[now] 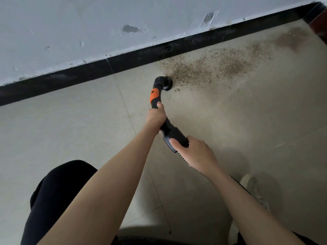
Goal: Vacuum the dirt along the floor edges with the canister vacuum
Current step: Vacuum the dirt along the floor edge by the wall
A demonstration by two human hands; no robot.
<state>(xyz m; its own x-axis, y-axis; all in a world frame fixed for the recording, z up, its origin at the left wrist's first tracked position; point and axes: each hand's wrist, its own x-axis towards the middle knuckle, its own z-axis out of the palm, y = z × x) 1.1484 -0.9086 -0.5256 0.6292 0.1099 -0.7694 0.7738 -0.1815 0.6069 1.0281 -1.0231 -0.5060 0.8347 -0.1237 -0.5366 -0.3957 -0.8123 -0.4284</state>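
Both forearms reach out over the tiled floor (70, 129).
Left hand (156, 117) grips the vacuum handle (155, 96); right hand (196, 152) clasps the hose cuff (176, 137); nozzle (163, 83) touches dirt (208, 68).

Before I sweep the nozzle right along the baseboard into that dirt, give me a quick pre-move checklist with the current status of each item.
1. Left hand grips the wand handle: ok.
2. Right hand holds the hose cuff: ok.
3. Nozzle sits at the left edge of the dirt patch: ok.
4. Nozzle against the baseboard: not ok, a strip of floor shows between them.
5. Path to the right free of objects: ok, only dirt lies there.
6. Suction running: cannot tell.
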